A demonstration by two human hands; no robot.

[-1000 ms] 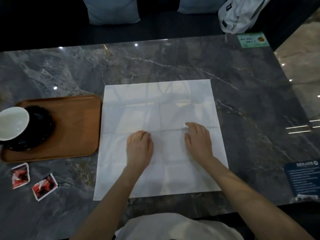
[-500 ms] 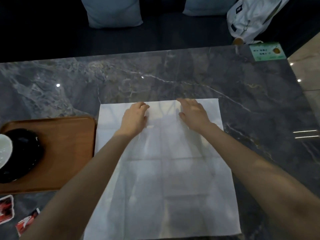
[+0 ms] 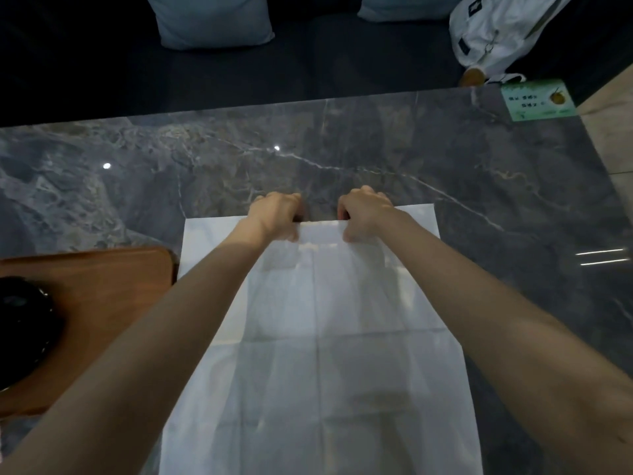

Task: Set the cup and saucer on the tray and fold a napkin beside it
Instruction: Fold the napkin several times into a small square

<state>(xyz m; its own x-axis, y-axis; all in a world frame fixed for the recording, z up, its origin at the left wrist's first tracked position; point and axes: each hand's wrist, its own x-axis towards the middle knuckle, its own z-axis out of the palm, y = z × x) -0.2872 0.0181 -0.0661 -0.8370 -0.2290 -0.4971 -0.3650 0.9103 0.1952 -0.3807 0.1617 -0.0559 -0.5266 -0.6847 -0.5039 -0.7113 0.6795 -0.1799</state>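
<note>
Marble-grey worktop (image 3: 445, 159) carries a white napkin (image 3: 318, 354) spread flat at centre, just right of the wooden tray (image 3: 102, 289) bearing the dark saucer (image 3: 24, 330); the cup is out of view. Left hand (image 3: 274, 216) and right hand (image 3: 364, 214) each pinch the napkin's far edge. Drawing both evenly toward the near edge should keep corners aligned; bare worktop lies far and right.

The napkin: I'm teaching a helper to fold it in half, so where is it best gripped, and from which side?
Grip the napkin along its far edge, reaching over from the near side, as the left hand and right hand do. It lies flat and unfolded, so that free edge can likely be pinched and drawn back.
</note>
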